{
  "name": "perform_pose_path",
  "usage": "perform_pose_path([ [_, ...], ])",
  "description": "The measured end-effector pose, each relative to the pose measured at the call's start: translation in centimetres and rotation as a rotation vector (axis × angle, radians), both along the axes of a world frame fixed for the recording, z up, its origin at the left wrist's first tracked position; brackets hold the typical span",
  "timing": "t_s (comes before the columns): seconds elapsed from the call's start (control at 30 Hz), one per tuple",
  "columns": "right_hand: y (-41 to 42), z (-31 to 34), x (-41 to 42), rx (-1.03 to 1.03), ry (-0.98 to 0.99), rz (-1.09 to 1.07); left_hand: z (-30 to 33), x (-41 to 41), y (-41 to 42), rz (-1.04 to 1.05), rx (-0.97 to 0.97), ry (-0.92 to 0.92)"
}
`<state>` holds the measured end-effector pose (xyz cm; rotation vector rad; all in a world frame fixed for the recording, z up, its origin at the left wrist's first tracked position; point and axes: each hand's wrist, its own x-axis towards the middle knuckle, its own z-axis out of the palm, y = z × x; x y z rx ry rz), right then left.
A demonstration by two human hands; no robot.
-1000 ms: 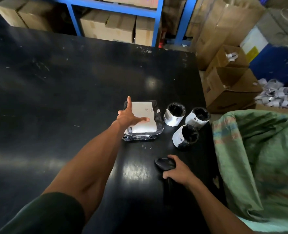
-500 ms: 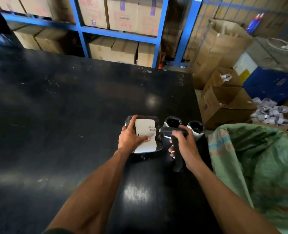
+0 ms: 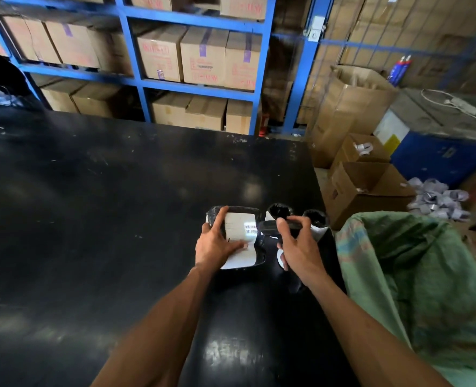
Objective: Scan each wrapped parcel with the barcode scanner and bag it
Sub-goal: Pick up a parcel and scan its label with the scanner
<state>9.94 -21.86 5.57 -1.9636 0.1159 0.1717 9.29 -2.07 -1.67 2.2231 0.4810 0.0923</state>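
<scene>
A flat parcel in black wrap point(image 3: 238, 236) with a white label lies near the right side of the black table point(image 3: 119, 205). My left hand point(image 3: 217, 241) holds it, thumb across the label. My right hand point(image 3: 298, 247) grips the black barcode scanner point(image 3: 280, 226), its head close to the label's barcode, which is lit by a bright patch. Two small round black-wrapped parcels point(image 3: 280, 210) point(image 3: 315, 217) stand just behind the scanner, partly hidden by my right hand. A third is hidden except for a white edge. The green woven sack point(image 3: 415, 275) gapes open at the table's right edge.
Open cardboard boxes point(image 3: 362, 185) sit on the floor beyond the sack, beside a heap of crumpled white label backing point(image 3: 440, 199). Blue shelving point(image 3: 142, 79) full of cartons stands behind the table. A blue bin point(image 3: 438, 157) is at far right.
My right hand lifted the scanner off the table and brought it up to the flat parcel's label. My left hand closed on that parcel and drew it nearer. A light patch now shows on the barcode.
</scene>
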Motion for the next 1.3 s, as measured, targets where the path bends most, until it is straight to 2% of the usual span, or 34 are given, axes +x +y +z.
perform_pose_path([
  [0.17, -0.4, 0.2, -0.5, 0.114, 0.075, 0.027, 0.3, -0.6, 0.0, 0.002, 0.017, -0.012],
  [0.37, -1.4, -2.3, -1.3, 0.066, 0.137, 0.039, 0.5, -1.1, 1.3, 0.028, 0.042, -0.035],
  [0.43, -2.0, -4.0, -1.7, -0.053, 0.131, 0.059, 0.5, -1.4, 2.1, 0.045, 0.040, -0.043],
  [0.53, -3.1, -6.6, -2.7, -0.437, 0.152, 0.153, 0.5, -2.0, 3.1, 0.067, 0.048, -0.051],
  [0.7, -3.6, -10.6, -5.0, -0.573, 0.262, 0.178, -0.3, -3.4, 4.0, 0.093, -0.002, -0.085],
  [1.0, -4.0, -13.3, -7.4, -0.499, 0.326, 0.175, -0.8, -5.4, 3.2, 0.139, -0.133, -0.106],
  [1.17, -4.9, -12.2, -7.4, -0.514, 0.355, 0.217, 0.4, -5.1, 0.8, 0.097, -0.171, -0.145],
  [1.23, -5.4, -10.4, -6.8, -0.561, 0.274, 0.195, 1.0, -4.6, -0.5, 0.066, -0.179, -0.156],
  [1.3, -6.5, -8.4, -5.5, -0.422, 0.157, 0.092, 1.8, -3.6, -2.0, 0.036, -0.197, -0.151],
])
